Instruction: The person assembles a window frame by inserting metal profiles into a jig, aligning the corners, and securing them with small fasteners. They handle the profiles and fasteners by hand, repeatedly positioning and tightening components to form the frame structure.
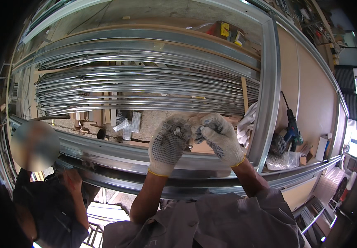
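Note:
Both my hands wear knitted work gloves with grey dots and yellow cuffs, raised close together over the near side of a metal frame (269, 95). My left hand (166, 142) has its dotted palm up and its fingers curled; a small pale piece (177, 130) shows in it, too small to name. Close beside it, my right hand (221, 138) has thumb and fingers pinched together. Whatever lies in that pinch is hidden. Beyond my hands a wide bundle of thin metal rods (141, 84) lies lengthwise inside the frame.
On the tan panel at right lie a cordless drill (292, 130), a clear plastic bag (283, 161) and an open box (322, 146). Short metal pieces (136, 121) lie below the rods. A yellow-black item (225, 29) sits far back. A co-worker (52, 206) stands at left.

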Tool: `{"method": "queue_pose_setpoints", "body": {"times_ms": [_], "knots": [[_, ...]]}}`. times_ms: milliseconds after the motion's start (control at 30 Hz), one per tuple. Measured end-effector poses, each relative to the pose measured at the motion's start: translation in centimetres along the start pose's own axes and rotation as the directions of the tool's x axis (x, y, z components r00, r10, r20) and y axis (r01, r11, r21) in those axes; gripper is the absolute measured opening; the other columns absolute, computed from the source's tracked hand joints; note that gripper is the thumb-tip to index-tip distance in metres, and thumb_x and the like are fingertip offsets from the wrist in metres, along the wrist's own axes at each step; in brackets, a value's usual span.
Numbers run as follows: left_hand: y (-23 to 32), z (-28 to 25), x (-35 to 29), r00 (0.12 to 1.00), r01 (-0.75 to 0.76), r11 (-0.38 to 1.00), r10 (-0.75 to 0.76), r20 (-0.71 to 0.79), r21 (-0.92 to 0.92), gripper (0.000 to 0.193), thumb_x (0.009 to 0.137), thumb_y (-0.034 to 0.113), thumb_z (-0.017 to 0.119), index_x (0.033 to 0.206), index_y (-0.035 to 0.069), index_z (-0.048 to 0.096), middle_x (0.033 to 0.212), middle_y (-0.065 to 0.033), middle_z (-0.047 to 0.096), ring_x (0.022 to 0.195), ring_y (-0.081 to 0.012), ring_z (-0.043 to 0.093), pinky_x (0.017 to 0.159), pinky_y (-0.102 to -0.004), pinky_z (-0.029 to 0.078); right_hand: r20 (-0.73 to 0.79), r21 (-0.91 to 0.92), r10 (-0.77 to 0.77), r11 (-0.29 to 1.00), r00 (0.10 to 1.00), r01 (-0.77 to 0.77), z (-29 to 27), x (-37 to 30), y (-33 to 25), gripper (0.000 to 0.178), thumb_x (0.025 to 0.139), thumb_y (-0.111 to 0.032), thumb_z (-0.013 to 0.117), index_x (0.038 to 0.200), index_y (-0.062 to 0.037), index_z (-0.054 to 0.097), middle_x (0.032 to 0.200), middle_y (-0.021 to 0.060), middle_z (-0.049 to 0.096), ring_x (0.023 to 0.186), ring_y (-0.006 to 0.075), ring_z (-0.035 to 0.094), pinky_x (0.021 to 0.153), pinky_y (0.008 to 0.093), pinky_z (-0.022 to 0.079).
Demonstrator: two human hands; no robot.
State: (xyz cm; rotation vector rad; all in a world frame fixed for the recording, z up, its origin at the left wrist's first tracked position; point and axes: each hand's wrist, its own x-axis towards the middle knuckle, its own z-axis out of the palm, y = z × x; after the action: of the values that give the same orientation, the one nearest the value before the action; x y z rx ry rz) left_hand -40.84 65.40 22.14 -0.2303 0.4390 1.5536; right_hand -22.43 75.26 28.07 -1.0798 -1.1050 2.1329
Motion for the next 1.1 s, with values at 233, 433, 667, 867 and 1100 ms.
{"method": "queue_pose_setpoints", "body": {"times_ms": [233, 433, 667, 867, 1100], "knots": [[-0.1, 1.8, 0.1, 0.996, 0.050, 0.992, -0.058, 0.062, 0.120, 0.036, 0.098, 0.004, 0.066, 0.133, -0.001, 0.063, 0.126, -0.0148, 0.070, 0.116, -0.0259, 0.069, 0.102, -0.0360, 0.058, -0.048, 0.032, -0.098, 0.994, 0.994, 0.100, -0.7, -1.2, 0.8, 0.012, 0.105, -0.015, 0.069, 0.112, -0.0053, 0.068, 0.105, 0.0029, 0.072, 0.092, 0.0092, 0.068, 0.080, 0.0283, 0.059], [1.1, 3.7, -1.0, 0.992, 0.073, 0.913, -0.025, -0.123, 0.400, 0.025, 0.104, 0.005, 0.060, 0.128, -0.002, 0.063, 0.121, -0.0141, 0.071, 0.107, -0.0236, 0.073, 0.090, -0.0360, 0.062, -0.091, 0.192, -0.250, 0.946, 0.964, 0.263, -3.5, 1.4, -2.8, 0.009, 0.104, -0.014, 0.070, 0.110, -0.0073, 0.068, 0.100, 0.0036, 0.071, 0.089, 0.0131, 0.067, 0.080, 0.0287, 0.057], [3.6, -1.2, -4.2, 0.939, 0.116, -0.120, 0.337, -0.070, 0.986, 0.014, 0.106, 0.008, 0.062, 0.108, -0.005, 0.069, 0.096, -0.0128, 0.075, 0.077, -0.0186, 0.075, 0.069, -0.0315, 0.062, -0.494, -0.057, -0.467, 0.859, 0.733, 0.509, -18.5, 18.5, -9.5, 0.016, 0.096, -0.005, 0.073, 0.111, 0.0012, 0.070, 0.098, 0.0098, 0.073, 0.081, 0.0142, 0.068, 0.074, 0.0307, 0.059], [3.1, -0.9, -4.8, 0.885, 0.187, -0.201, 0.460, -0.076, 0.962, 0.016, 0.098, 0.014, 0.075, 0.106, 0.001, 0.075, 0.093, -0.0144, 0.077, 0.082, -0.0268, 0.076, 0.075, -0.0370, 0.060, -0.537, -0.577, -0.730, 0.684, 0.424, 0.447, -28.2, 32.4, -14.7, 0.014, 0.090, -0.009, 0.077, 0.098, 0.0027, 0.075, 0.082, 0.0062, 0.073, 0.070, 0.0119, 0.066, 0.068, 0.0288, 0.057], [2.2, -1.7, -4.1, 0.856, 0.195, -0.414, 0.514, 0.051, 0.889, 0.014, 0.098, 0.011, 0.076, 0.106, 0.000, 0.077, 0.087, -0.0140, 0.078, 0.069, -0.0219, 0.074, 0.066, -0.0351, 0.059, -0.496, -0.648, -0.799, 0.601, 0.340, 0.468, -33.7, 42.8, -14.6, 0.015, 0.089, -0.013, 0.076, 0.097, -0.0005, 0.078, 0.082, 0.0100, 0.076, 0.070, 0.0157, 0.070, 0.069, 0.0324, 0.056]]}}
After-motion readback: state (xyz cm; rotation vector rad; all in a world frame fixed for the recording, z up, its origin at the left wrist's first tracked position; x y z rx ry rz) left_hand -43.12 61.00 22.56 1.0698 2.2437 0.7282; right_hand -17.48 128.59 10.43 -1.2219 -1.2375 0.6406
